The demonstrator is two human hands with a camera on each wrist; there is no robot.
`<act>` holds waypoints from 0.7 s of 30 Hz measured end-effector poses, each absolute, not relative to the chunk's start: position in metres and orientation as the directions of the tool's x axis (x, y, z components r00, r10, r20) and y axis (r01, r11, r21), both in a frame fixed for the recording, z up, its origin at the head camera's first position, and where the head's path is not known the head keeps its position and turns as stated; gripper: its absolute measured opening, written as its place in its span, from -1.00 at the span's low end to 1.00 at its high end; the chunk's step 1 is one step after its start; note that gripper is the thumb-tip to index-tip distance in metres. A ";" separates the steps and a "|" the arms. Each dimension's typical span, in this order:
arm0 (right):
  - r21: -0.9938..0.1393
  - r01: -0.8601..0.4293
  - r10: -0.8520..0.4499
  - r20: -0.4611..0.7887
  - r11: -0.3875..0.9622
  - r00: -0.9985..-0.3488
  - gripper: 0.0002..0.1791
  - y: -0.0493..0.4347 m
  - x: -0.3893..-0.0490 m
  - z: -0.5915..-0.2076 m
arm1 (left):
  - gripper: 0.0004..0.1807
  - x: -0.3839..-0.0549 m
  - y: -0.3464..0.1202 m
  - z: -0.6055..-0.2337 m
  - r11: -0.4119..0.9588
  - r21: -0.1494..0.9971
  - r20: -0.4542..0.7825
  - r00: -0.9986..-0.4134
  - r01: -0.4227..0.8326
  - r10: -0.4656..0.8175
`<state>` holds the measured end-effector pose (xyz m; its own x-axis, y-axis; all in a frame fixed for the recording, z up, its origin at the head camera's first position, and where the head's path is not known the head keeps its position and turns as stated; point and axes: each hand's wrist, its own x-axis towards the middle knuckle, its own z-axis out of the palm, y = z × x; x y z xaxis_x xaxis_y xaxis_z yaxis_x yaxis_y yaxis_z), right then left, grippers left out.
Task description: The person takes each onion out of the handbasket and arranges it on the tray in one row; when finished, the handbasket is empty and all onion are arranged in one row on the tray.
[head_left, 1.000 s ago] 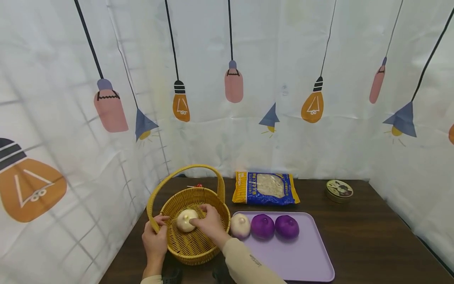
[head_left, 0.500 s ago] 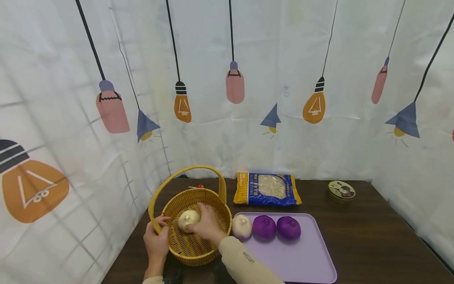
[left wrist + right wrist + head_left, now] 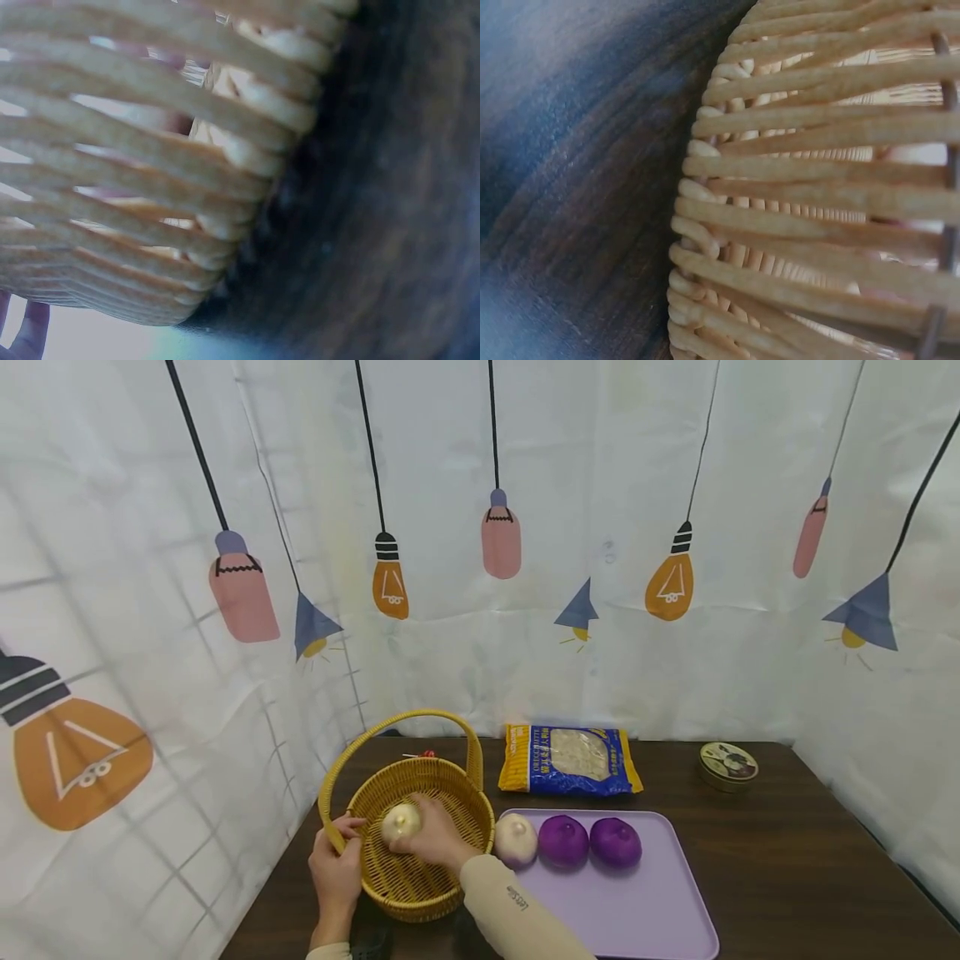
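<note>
A yellow woven basket [image 3: 412, 910] with a tall arched handle stands on the dark wooden table. My left hand [image 3: 336, 868] grips it at the left, where the handle meets the rim. Inside the basket is a white onion [image 3: 400, 821]. My right hand [image 3: 435, 835] reaches in over the right rim and holds that onion, thumb in front and fingers behind. Both wrist views are filled mostly by basket weave [image 3: 135, 165], and some fingertips [image 3: 30, 330] show at the lower left of the left one.
Right of the basket lies a lilac tray [image 3: 622, 910] bearing a white onion [image 3: 516, 841] and two purple onions [image 3: 564, 842]. Behind it are a blue and yellow pasta bag [image 3: 572, 760] and a round tin [image 3: 727, 766]. A small red item [image 3: 427, 753] sits behind the basket.
My right hand has moved slightly left and closed around the white onion in the basket. My left hand keeps its grip. The head view has shifted a little.
</note>
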<state>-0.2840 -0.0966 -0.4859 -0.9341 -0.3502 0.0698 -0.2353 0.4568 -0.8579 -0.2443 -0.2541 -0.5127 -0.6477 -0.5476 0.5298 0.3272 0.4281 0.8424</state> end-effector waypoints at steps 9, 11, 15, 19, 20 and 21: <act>-0.861 -0.223 -0.391 0.030 0.457 -0.920 -0.13 -0.097 -0.280 -0.486 | -0.89 -0.244 -0.253 -0.513 0.425 0.851 0.515 -0.655 0.309 -0.553; -0.857 -0.225 -0.393 0.029 0.464 -0.919 -0.12 -0.097 -0.280 -0.487 | -0.89 -0.242 -0.251 -0.510 0.422 0.850 0.517 -0.652 0.315 -0.555; -0.852 -0.233 -0.404 0.028 0.468 -0.914 -0.12 -0.096 -0.281 -0.489 | -0.89 -0.233 -0.243 -0.496 0.419 0.842 0.533 -0.645 0.339 -0.548; -0.839 -0.259 -0.420 0.041 0.478 -0.907 -0.19 -0.096 -0.281 -0.491 | -0.86 -0.225 -0.236 -0.483 0.429 0.832 0.548 -0.640 0.351 -0.539; -0.835 -0.270 -0.425 0.048 0.480 -0.904 -0.21 -0.096 -0.282 -0.490 | -0.85 -0.224 -0.235 -0.482 0.428 0.833 0.546 -0.641 0.350 -0.539; -0.833 -0.277 -0.432 0.052 0.478 -0.900 -0.25 -0.096 -0.282 -0.490 | -0.85 -0.224 -0.235 -0.481 0.428 0.834 0.545 -0.642 0.349 -0.540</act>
